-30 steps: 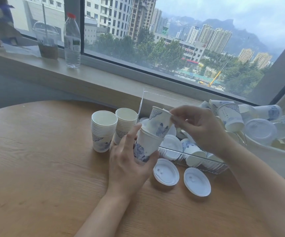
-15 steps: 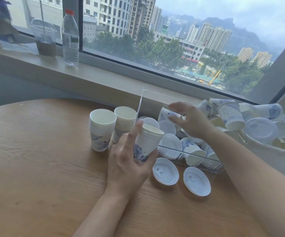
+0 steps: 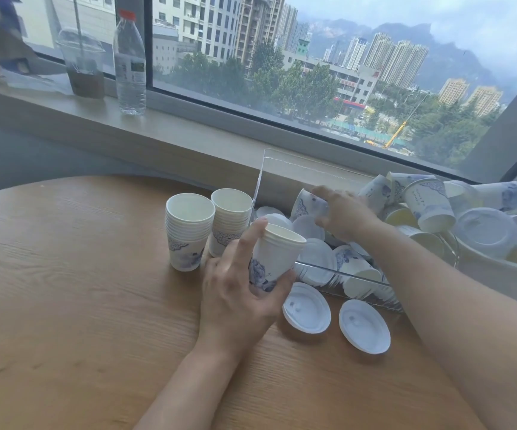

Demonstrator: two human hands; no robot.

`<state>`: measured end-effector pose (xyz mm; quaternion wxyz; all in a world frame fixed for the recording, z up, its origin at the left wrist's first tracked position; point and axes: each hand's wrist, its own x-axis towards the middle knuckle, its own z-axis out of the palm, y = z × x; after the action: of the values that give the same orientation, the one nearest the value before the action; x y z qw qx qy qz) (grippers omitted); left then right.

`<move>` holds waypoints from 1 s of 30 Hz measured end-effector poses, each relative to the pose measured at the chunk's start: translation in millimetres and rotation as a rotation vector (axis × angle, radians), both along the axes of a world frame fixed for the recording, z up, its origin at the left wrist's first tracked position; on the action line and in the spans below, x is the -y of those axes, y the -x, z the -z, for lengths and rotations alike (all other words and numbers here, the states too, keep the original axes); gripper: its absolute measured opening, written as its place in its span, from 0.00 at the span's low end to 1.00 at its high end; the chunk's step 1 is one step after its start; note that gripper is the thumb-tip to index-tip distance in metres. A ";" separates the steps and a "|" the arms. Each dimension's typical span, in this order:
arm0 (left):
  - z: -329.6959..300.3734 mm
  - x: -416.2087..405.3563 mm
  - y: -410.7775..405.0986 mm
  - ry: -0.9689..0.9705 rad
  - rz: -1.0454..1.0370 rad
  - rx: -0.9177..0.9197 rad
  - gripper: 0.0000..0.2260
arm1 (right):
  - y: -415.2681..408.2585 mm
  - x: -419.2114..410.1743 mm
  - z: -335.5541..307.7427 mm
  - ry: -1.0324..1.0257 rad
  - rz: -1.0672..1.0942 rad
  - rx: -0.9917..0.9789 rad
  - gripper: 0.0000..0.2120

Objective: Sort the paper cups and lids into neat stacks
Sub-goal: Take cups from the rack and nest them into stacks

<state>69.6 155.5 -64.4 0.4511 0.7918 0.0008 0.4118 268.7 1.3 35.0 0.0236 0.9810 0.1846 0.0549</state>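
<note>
Left hand point(image 3: 238, 293) gripped a short stack of nested cups point(image 3: 274, 259), tilted, just above the table point(image 3: 80, 290) — two taller cup stacks point(image 3: 189, 235) stood beside it. Right hand point(image 3: 344, 214) was down in the clear bin point(image 3: 337, 274), fingers curled round a loose cup point(image 3: 306, 206) — two lids point(image 3: 306, 307) lay in front.

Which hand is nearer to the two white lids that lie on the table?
Left. The left hand, holding a paper cup, is just beside the lids; the right hand reaches farther back, into the clear bin.
</note>
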 end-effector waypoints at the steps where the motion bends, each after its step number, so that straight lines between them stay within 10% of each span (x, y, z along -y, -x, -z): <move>1: 0.2 0.0 -0.3 0.000 -0.004 -0.004 0.34 | -0.3 0.1 0.4 0.002 0.002 0.000 0.27; 19: 2.6 1.2 -0.9 0.000 0.019 -0.052 0.35 | 43.4 18.7 -23.6 -0.663 -0.122 0.023 0.27; 30: 2.2 21.9 7.9 0.061 0.129 -0.119 0.45 | 148.7 19.1 5.5 -1.443 -0.017 -0.454 0.20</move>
<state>61.7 133.6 -66.6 0.4996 0.7992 -0.0111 0.3340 120.0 -17.8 29.4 -0.6635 0.7387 0.1109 -0.0409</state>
